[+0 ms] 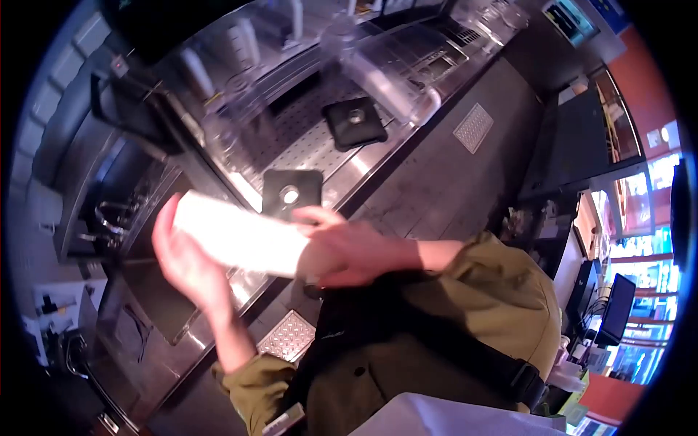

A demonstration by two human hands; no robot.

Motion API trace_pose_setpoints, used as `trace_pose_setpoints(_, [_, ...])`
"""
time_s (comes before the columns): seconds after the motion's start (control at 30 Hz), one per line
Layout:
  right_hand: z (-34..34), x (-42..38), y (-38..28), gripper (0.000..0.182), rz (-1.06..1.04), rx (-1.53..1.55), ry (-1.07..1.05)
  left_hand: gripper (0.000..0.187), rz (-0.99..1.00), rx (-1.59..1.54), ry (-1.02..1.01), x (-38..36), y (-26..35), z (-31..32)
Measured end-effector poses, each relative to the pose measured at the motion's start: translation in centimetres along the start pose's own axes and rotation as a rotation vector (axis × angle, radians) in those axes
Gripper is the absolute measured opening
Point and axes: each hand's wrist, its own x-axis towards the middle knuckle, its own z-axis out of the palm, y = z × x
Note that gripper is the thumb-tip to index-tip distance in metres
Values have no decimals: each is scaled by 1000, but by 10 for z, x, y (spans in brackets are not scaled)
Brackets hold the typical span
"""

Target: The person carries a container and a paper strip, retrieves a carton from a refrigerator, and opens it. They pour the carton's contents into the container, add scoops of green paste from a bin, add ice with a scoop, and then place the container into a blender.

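Note:
Between my two hands lies a long white object, washed out by glare, so I cannot tell its kind. My left hand cups its left end, with the fingers curled up along the side. At the opposite end, my right hand wraps around it, the wrist level and the sleeve pushed up. Just behind the object sits a black square pad with a round metal centre, partly covered by it. A similar black pad rests farther back on the perforated steel counter.
Transparent jugs stand along the counter. A sink and metal taps are at the left. Grated drain covers are set in the dark tiled floor. A monitor stands at the far right.

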Motion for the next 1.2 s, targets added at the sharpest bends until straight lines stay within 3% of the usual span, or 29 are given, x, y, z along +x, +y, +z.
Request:
trace_pose_setpoints(0.03, [-27, -22, 13, 83, 112, -89, 28, 28, 27, -82, -73, 2, -10, 53])
trace_pose_setpoints(0.13, [-115, -76, 58, 76, 322, -259, 151, 28, -196, -369, -355, 13, 4, 198])
trace_pose_setpoints(0.2, [-173, -91, 102, 72, 265, -399, 339, 33, -51, -338, -435, 37, 0, 280])
trace_pose_setpoints(0.27, [-223, -88, 149, 69, 327, -473, 463, 43, 128, -258, -287, 74, -26, 344])
trace_pose_setpoints(0.3, [-242, -87, 182, 67, 348, -483, 466, 58, 98, 6, -265, 92, -41, 359])
trace_pose_setpoints(0.33, [-256, -80, 206, 66, 312, -376, 471, 79, 78, 47, -191, 99, -51, 369])
trace_pose_setpoints(0.4, [-271, -56, 238, 65, 294, -327, 448, 97, 117, 122, -67, 95, -125, 398])
trace_pose_setpoints(0.47, [-275, -33, 265, 66, 350, -278, 381, 111, 128, 69, -100, 84, -147, 419])
trace_pose_setpoints(0.57, [-276, -3, 287, 65, 471, -245, 305, 105, 116, 177, 1, 95, -170, 447])
trace_pose_setpoints(0.7, [-270, 17, 295, 65, 568, -278, 235, 93, 121, 273, 132, 96, -167, 440])
trace_pose_setpoints(0.93, [-260, 34, 302, 72, 621, -438, 174, 90, 206, 502, 446, 77, -164, 411])
trace_pose_setpoints(1.0, [-260, 40, 304, 72, 646, -488, 157, 80, 416, 256, 519, 50, -126, 420])
trace_pose_setpoints(1.07, [-258, 40, 307, 72, 620, -473, 173, 66, 502, 257, -4, 48, -100, 427])
trace_pose_setpoints(1.13, [-260, 40, 307, 73, 596, -460, 184, 57, 116, -66, -60, 92, -95, 469])
trace_pose_setpoints(1.2, [-261, 44, 303, 73, 653, -480, 136, 52, 273, 174, 71, 138, -145, 511])
